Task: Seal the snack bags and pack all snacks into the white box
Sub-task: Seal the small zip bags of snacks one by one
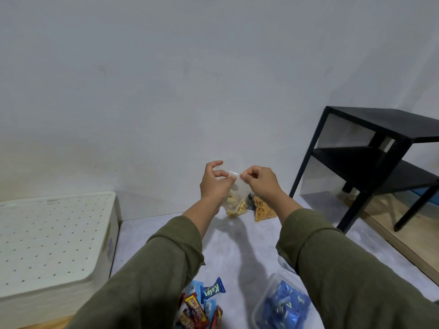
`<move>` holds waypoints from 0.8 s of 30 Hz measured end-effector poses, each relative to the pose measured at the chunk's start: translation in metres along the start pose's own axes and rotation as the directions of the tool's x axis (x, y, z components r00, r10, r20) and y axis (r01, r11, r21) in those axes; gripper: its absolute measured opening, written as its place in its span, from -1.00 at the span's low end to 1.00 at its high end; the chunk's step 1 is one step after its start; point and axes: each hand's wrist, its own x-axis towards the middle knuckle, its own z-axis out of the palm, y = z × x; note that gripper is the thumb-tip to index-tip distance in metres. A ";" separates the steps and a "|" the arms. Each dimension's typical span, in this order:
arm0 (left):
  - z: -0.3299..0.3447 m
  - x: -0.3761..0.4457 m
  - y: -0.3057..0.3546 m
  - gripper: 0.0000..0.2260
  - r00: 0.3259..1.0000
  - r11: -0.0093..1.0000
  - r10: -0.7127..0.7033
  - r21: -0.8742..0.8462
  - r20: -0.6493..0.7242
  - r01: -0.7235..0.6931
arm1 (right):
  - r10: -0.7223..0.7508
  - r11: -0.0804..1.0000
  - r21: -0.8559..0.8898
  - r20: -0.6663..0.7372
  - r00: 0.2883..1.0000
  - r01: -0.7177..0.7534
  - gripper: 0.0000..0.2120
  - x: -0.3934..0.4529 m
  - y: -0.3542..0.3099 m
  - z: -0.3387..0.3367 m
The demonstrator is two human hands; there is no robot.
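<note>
Head view. Two hands in olive-green long sleeves are raised above a pale grey mottled tabletop [237, 245], holding between them a small clear plastic zip bag of pale yellow-brown snack pieces [234, 203]. The left hand [213, 184] pinches the left end of the bag's top edge between thumb and forefinger, the remaining fingers loosely curled above it. The right hand [259, 182] pinches the right end of the same edge, its fingers bent inward over the strip. The two sets of fingertips lie close together at the top edge; the bag hangs below them, clear of the table, its contents gathered at the bottom. Whether the top edge is sealed cannot be told.

Just beside the hanging bag, to its right, a second clear bag of orange stick-shaped snacks [263, 210] rests on the tabletop. At the near edge lie a heap of wrapped candy bars in blue, red and yellow wrappers [204, 305] and a clear bag of blue-wrapped sweets [282, 305]. The white plastic box with a perforated lid [52, 243] stands at the left, lid on, well apart from the hands. A black metal two-tier side table [380, 157] stands at the right against a plain grey wall [166, 79]
</note>
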 end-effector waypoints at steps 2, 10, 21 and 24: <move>0.001 0.000 -0.003 -0.59 1.000 1.000 -0.008 -0.012 0.002 0.008 | -0.021 1.000 0.005 0.013 1.000 0.021 -0.91 -0.002 0.002 -0.003; 0.005 0.006 -0.017 -0.63 0.997 0.998 -0.062 -0.036 -0.050 0.060 | 0.022 0.999 -0.028 0.106 0.994 -0.019 -0.89 0.004 0.024 -0.015; 0.028 0.038 -0.072 -0.84 0.975 0.949 -0.120 0.267 -0.185 0.168 | 0.127 0.983 0.113 0.162 0.979 -0.146 -0.83 0.054 0.086 -0.011; 0.045 0.047 -0.090 -0.88 0.973 0.959 -0.135 0.220 -0.188 0.176 | 0.177 0.973 0.115 0.185 0.967 -0.200 -0.76 0.074 0.113 -0.005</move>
